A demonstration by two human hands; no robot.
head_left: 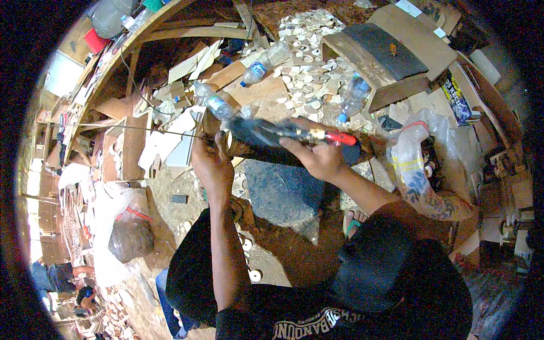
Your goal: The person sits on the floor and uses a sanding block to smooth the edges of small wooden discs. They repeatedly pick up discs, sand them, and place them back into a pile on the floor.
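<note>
Above the near edge of the workbench, the right hand is grasping the blurred, red-ended tool, probably stiff, fairly weighty and best held by its handle, while whether the left hand is gripping anything I cannot tell.

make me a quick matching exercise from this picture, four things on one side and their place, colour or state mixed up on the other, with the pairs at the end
Things
1. right hand
2. sandal strap
3. small flat pieces
4. container

Place, colour or state
A. pale, spread in a heap at the upper middle of the picture
B. red, near the upper left rim of the picture
C. holding a motion-blurred tool with a red end
D. green, on a foot

Right pairs: 1-C, 2-D, 3-A, 4-B
</note>
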